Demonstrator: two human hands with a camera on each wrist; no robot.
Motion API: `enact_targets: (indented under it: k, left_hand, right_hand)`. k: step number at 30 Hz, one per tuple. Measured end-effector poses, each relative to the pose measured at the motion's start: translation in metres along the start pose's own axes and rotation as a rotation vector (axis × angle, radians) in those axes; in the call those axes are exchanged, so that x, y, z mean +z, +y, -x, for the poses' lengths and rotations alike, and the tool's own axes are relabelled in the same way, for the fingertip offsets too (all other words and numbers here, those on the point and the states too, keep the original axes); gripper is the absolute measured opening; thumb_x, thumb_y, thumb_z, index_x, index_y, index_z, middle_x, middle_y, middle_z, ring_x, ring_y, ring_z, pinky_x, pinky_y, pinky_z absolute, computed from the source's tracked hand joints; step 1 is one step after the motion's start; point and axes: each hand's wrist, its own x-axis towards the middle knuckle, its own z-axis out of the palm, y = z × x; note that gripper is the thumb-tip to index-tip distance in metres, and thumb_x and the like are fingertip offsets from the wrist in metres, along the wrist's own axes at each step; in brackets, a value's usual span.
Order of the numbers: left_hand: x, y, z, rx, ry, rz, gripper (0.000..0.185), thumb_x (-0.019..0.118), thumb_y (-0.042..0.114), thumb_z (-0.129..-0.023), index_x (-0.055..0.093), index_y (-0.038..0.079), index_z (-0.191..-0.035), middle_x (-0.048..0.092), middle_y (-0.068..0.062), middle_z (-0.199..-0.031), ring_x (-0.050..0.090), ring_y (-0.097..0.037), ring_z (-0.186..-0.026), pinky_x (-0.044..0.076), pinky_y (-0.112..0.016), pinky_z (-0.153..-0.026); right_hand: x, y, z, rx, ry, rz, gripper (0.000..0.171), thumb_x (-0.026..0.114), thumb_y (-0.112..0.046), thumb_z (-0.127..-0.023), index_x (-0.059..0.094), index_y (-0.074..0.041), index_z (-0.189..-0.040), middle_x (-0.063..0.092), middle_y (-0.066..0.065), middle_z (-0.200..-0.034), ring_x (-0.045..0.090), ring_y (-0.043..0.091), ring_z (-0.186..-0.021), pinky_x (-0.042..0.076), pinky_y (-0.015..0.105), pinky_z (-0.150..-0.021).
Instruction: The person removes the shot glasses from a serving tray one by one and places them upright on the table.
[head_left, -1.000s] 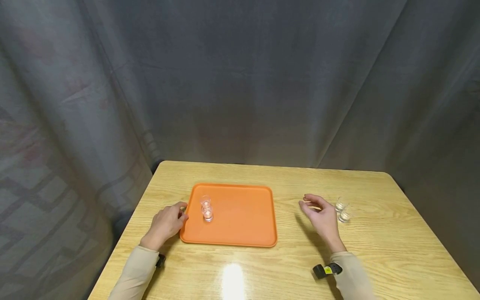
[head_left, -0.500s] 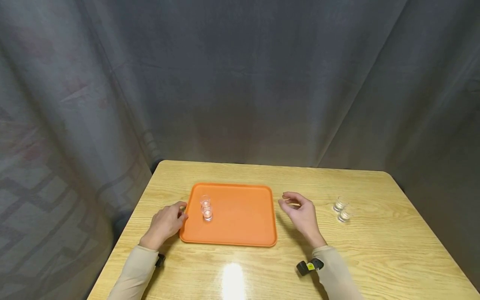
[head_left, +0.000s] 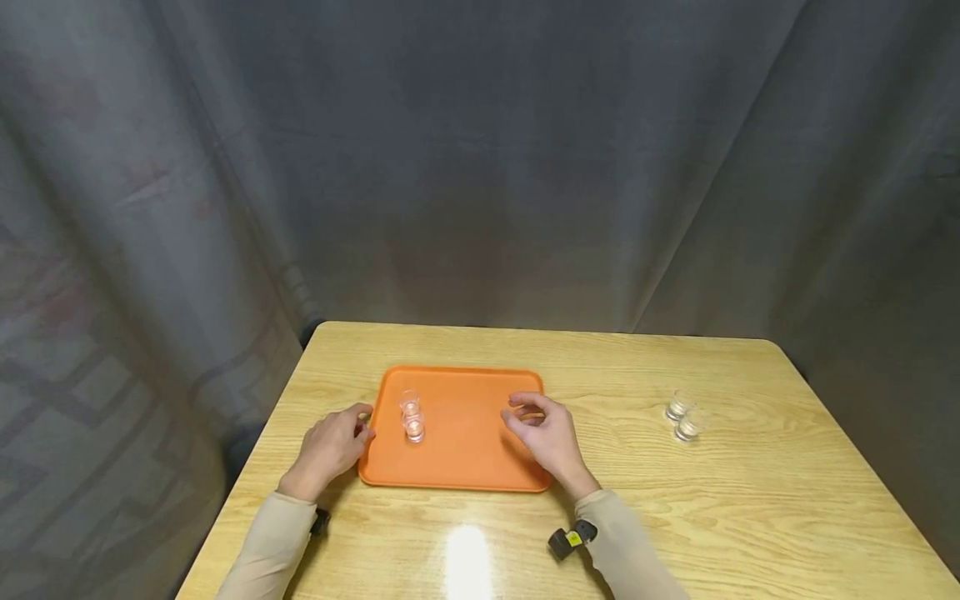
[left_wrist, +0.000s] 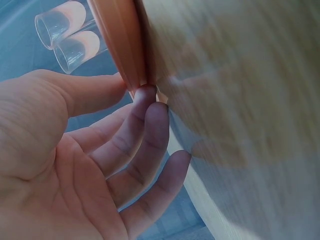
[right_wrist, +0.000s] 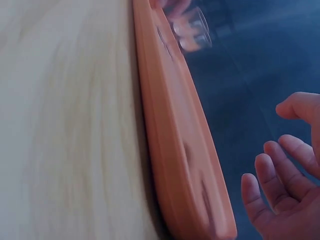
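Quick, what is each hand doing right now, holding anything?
Left hand: open, fingertips touching the left rim of the orange plastic tray, holding nothing.
Right hand: open and empty, above the tray's right side.

both arms are in long beige sleeves [head_left: 266, 542] that end right at the wrists, bare hands sticking out, and each wrist has a small black strapped-on camera unit, the right one [head_left: 567, 539] with a little yellow mark, the left one [head_left: 321, 522] plain black
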Motion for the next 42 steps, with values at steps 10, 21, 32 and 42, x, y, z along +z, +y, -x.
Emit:
enact_targets:
  k: [10,21,32,42]
  left_hand:
    - [-0.001,-0.001,-0.002,-0.001,0.002,-0.003,0.042,0.073,0.018,-0.1,0.065,0.003,-0.138,0.077,-0.008,-0.106,0.063,-0.019,-0.081,0.049,-0.04,-0.069]
    - [-0.003,0.0,-0.002,0.0,-0.001,-0.006,0.042,0.073,0.018,-0.1,0.065,0.003,-0.138,0.077,-0.008,-0.106,0.064,-0.02,-0.083,0.051,-0.042,-0.072]
    - [-0.003,0.0,-0.001,0.012,0.005,-0.011,0.04,0.074,0.018,-0.099,0.066,0.003,-0.136,0.078,-0.008,-0.103,0.065,-0.02,-0.081,0.05,-0.041,-0.07]
    - [-0.001,0.0,0.0,0.022,0.013,-0.012,0.041,0.074,0.017,-0.099,0.066,0.003,-0.136,0.078,-0.008,-0.104,0.067,-0.021,-0.081,0.052,-0.042,-0.07]
  right_hand:
    - [0.036,-0.01,0.002,-0.034,-0.101,-0.013,0.029,0.085,-0.011,-0.09,0.079,-0.001,-0.116,0.079,0.015,-0.11,0.073,0.02,-0.094,0.058,0.024,-0.083]
    - [0.069,-0.024,0.003,-0.085,-0.195,0.0,0.031,0.085,-0.014,-0.089,0.078,-0.001,-0.116,0.079,0.014,-0.109,0.074,0.019,-0.092,0.059,0.026,-0.083]
    - [0.097,-0.03,-0.002,-0.076,-0.248,0.039,0.035,0.085,-0.019,-0.089,0.077,-0.002,-0.119,0.079,0.011,-0.11,0.074,0.021,-0.092,0.057,0.024,-0.081]
    - [0.115,-0.03,-0.004,-0.048,-0.255,0.083,0.034,0.087,-0.019,-0.086,0.079,-0.008,-0.116,0.078,0.006,-0.096,0.069,0.013,-0.085,0.055,0.021,-0.074]
